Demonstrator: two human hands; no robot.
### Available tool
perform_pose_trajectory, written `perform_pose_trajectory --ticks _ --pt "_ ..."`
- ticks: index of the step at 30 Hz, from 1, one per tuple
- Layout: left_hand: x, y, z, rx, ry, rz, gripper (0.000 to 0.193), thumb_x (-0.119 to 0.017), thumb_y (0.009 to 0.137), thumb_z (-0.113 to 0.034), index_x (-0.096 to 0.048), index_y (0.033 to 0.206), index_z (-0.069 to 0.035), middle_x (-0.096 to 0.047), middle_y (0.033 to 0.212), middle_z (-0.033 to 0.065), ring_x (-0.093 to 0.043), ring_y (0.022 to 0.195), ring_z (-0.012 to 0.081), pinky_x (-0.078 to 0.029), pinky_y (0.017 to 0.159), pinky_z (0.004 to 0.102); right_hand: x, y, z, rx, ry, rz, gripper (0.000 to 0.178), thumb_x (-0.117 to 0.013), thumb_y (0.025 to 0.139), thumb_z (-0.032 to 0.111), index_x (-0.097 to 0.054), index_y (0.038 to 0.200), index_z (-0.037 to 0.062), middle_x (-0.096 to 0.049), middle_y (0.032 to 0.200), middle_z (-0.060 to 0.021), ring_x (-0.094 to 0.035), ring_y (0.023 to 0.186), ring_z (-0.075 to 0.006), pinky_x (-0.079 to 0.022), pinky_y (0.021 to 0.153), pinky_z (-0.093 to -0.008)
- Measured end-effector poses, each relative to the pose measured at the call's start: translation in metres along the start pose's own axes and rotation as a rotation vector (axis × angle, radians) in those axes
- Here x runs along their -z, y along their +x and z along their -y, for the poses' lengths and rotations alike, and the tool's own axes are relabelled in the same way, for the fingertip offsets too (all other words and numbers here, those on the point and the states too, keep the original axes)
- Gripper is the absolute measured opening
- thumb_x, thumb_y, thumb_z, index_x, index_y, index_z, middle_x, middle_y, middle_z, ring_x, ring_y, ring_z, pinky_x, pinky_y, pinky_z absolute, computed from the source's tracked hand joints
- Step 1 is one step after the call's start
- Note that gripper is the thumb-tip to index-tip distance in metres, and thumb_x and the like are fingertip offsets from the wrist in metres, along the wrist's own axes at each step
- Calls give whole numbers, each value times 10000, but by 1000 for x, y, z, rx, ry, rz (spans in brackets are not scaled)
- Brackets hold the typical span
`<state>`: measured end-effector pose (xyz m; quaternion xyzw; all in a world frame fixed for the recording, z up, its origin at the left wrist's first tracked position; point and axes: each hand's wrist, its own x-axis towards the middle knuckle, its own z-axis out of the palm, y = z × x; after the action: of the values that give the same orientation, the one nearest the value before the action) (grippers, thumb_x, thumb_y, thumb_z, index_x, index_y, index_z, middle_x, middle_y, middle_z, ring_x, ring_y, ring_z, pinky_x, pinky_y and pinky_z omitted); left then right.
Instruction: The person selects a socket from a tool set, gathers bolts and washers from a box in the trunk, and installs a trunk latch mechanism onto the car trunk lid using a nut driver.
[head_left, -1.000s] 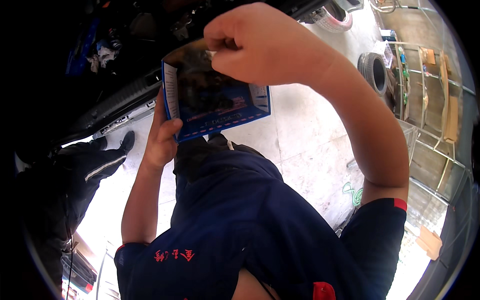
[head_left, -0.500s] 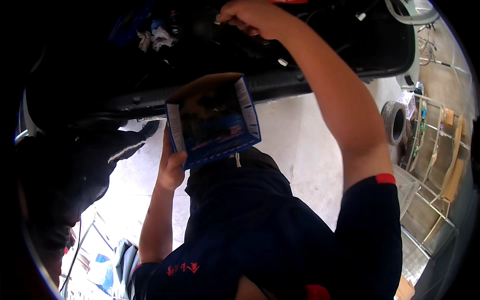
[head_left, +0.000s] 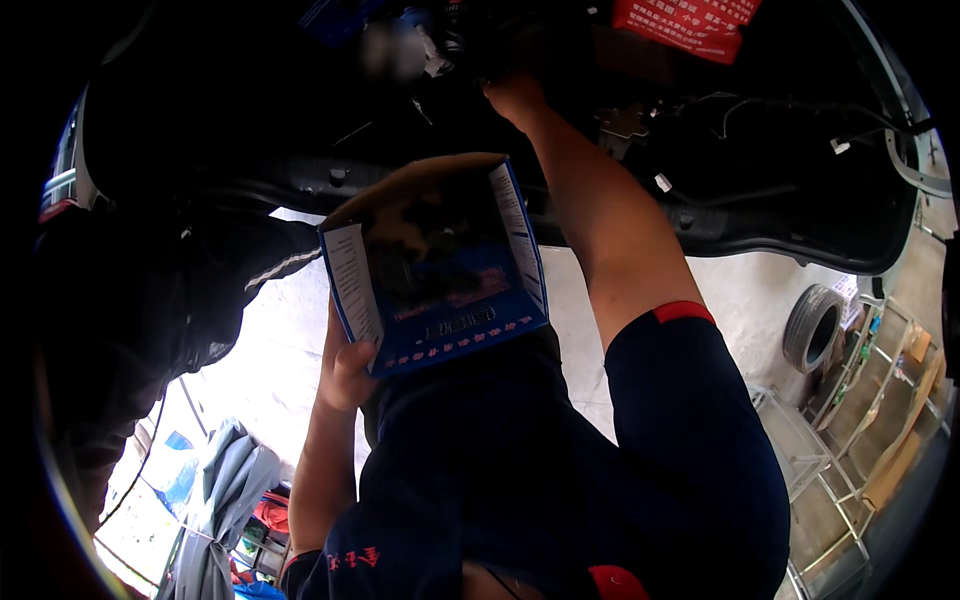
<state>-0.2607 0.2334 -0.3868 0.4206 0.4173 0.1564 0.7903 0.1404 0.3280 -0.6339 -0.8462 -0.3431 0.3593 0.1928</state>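
My left hand [head_left: 350,376] grips the lower left edge of an open blue cardboard box [head_left: 460,345], thumb on the outside. The box faces up toward me, tilted, with white printed side flaps; its inside is too dark to make out any contents. My right hand [head_left: 516,98] reaches past the box into the dark trunk of a vehicle, low over its floor. Shadow hides those fingers, and I cannot tell what they touch. Close by on the left lie crumpled whitish material [head_left: 432,55] and a blue item [head_left: 338,18].
The trunk's black sill [head_left: 740,235] runs across beyond the box. White connectors [head_left: 662,183] on loose wires and a red printed sheet [head_left: 690,28] lie to the right. Another person in dark clothes [head_left: 150,310] stands at left. A tyre [head_left: 812,330] and metal racks [head_left: 850,450] are at right.
My right hand has gone from the trunk's upper area down and deeper into shadow, its arm less raised. The box appears slightly lower and larger, still in my left hand. The whole view has shifted.
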Motion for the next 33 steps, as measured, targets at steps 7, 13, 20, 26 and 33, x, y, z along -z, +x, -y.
perform_pose_trajectory --ticks 7,13,20,26,33 --pt "-33 1 8 -46 -141 130 922 -807 833 -406 -397 1513 62 -603 1394 218 -653 1255 290 -574 1030 381 15 -17 -24 -108 -202 21 363 -572 961 253 -737 1234 79 -700 1330 -161 -672 1230 -337 -553 1018 -435" --pt "-60 -19 14 -51 -163 226 827 -770 898 -412 -428 1505 33 -632 1360 209 -688 1210 273 -619 967 366 63 -102 -24 -144 524 131 465 -575 1034 452 -731 1138 26 -661 788 -79 -590 629 -154 -475 528 -323" --pt "-108 -42 -1 -93 -14 328 913 -764 890 -447 -344 1562 7 -553 1418 225 -619 1303 300 -620 971 387 186 -411 -53 -79 1017 260 856 -637 918 720 -605 1347 -20 -578 770 -4 -430 597 -65 -298 483 -231" --pt "-157 -62 -8 118 324 495 1275 -778 749 -637 -103 1668 -66 -344 1549 293 -424 1441 452 -521 1079 539 217 -526 -87 -90 913 226 1114 -754 771 774 -517 1459 -70 -683 937 -105 -547 683 -86 -373 528 -211" --pt "-212 -77 2 131 472 661 1265 -743 741 -649 -112 1681 -84 -315 1596 282 -397 1471 423 -447 1135 528 219 -628 -114 -149 1091 162 1228 -821 653 782 -509 1446 -102 -673 1038 -102 -538 737 -62 -337 564 -168"
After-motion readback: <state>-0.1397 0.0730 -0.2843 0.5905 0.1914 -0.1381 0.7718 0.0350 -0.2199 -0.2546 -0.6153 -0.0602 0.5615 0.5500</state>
